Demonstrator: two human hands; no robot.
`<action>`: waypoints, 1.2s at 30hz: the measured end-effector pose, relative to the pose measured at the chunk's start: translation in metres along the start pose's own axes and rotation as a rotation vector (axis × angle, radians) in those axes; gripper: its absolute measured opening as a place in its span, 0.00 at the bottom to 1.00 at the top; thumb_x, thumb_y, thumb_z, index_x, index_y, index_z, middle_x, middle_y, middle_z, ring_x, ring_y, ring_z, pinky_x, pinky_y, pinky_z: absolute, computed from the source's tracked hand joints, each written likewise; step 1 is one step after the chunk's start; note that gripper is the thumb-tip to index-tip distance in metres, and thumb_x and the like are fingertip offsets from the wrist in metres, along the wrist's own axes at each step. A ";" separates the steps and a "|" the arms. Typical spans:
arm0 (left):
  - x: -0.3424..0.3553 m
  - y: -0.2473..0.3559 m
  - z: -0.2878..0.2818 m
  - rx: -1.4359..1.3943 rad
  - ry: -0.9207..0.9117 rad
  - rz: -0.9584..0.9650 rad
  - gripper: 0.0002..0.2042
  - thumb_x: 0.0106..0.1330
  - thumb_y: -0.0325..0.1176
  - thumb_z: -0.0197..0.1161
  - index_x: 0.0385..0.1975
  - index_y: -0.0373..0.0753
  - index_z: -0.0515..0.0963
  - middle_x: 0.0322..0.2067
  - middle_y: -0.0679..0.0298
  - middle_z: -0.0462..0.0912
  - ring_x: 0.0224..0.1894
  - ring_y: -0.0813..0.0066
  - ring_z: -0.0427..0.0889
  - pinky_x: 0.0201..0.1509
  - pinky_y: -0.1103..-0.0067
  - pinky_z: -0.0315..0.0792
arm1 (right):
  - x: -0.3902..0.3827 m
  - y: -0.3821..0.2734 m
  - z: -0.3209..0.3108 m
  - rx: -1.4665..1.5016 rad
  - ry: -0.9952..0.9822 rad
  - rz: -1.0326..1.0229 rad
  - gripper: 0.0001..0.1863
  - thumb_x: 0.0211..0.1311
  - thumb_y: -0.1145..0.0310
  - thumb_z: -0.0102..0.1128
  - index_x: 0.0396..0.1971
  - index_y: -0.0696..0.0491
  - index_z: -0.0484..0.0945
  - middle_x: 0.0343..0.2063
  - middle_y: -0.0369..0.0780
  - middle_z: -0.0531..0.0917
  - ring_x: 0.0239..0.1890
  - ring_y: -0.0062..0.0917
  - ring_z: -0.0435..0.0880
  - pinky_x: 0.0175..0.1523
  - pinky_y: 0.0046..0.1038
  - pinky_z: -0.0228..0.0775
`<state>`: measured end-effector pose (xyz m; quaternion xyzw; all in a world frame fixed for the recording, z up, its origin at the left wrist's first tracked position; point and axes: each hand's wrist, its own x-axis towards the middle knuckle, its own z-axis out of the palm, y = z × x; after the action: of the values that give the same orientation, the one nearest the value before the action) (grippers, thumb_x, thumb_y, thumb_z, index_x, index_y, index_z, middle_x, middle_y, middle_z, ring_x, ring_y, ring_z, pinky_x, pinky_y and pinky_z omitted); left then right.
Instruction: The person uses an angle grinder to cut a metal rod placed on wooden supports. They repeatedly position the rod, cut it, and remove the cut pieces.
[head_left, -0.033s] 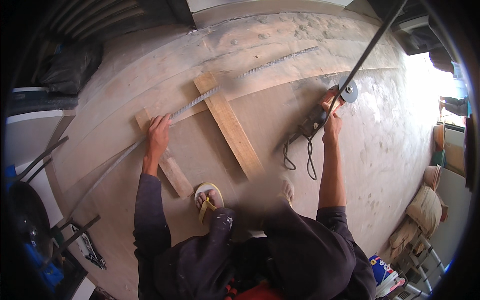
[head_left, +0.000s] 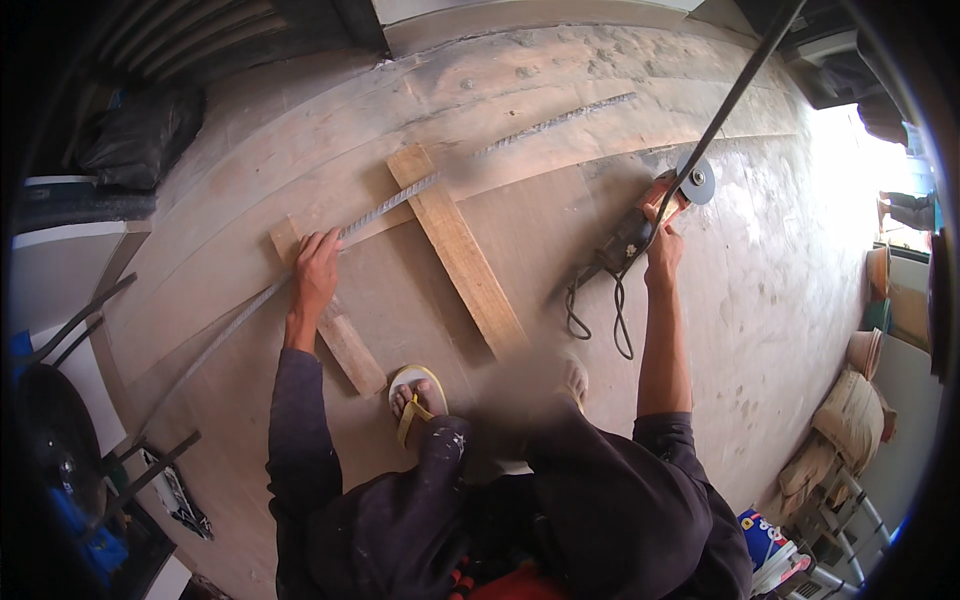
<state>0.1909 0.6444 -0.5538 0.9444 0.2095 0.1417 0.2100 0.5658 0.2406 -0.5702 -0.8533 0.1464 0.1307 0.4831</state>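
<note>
My left hand (head_left: 316, 262) is closed on a ribbed steel rebar (head_left: 390, 205) lying across a short plank (head_left: 345, 355) and a longer one (head_left: 460, 260). A blurred patch hides whether the ribbed length (head_left: 555, 120) beyond is the same bar. At the right, an orange and black angle grinder (head_left: 628, 240) with a grey disc (head_left: 700, 190) and looped cord (head_left: 623, 330) is on the floor. My right hand (head_left: 663, 245) is closed at its body, where a long dark cord or rod (head_left: 740, 90) crosses; which it grips is unclear.
Dark bars (head_left: 150, 470) and black items lie along the left. A black bag (head_left: 140, 140) sits at upper left. Stacked pots (head_left: 865, 350), sacks (head_left: 840, 420) and an aluminium ladder (head_left: 870, 520) line the right edge. My sandalled feet (head_left: 412, 395) are on the floor (head_left: 730, 340) beside the planks.
</note>
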 end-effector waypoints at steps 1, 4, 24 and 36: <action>0.000 0.001 0.001 0.006 0.000 -0.008 0.11 0.68 0.27 0.55 0.48 0.32 0.77 0.36 0.53 0.78 0.40 0.51 0.75 0.44 0.65 0.70 | 0.001 0.001 -0.003 -0.006 -0.012 0.007 0.33 0.53 0.47 0.68 0.46 0.62 0.81 0.33 0.40 0.82 0.35 0.21 0.75 0.40 0.27 0.67; -0.002 0.008 0.005 0.039 0.022 -0.032 0.11 0.69 0.28 0.55 0.48 0.33 0.77 0.36 0.53 0.78 0.42 0.52 0.75 0.44 0.65 0.70 | -0.002 0.003 -0.010 0.060 0.004 -0.013 0.31 0.56 0.48 0.66 0.47 0.63 0.80 0.34 0.40 0.82 0.35 0.21 0.76 0.40 0.26 0.69; 0.024 0.004 0.011 0.225 -0.129 -0.119 0.26 0.69 0.56 0.52 0.20 0.38 0.71 0.15 0.50 0.76 0.22 0.44 0.77 0.24 0.58 0.66 | -0.066 -0.153 0.212 -0.580 -0.131 -1.295 0.29 0.70 0.45 0.42 0.61 0.51 0.67 0.62 0.46 0.68 0.68 0.41 0.60 0.71 0.47 0.46; 0.021 0.004 0.007 0.259 -0.240 -0.197 0.27 0.69 0.59 0.49 0.24 0.37 0.74 0.16 0.49 0.76 0.23 0.41 0.76 0.26 0.56 0.66 | -0.038 -0.140 0.219 -0.490 -0.294 -1.205 0.33 0.71 0.44 0.38 0.67 0.50 0.58 0.66 0.47 0.63 0.71 0.39 0.55 0.74 0.47 0.41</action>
<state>0.2128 0.6478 -0.5543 0.9486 0.2907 -0.0214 0.1232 0.5656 0.5028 -0.5553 -0.8444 -0.4571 -0.0177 0.2788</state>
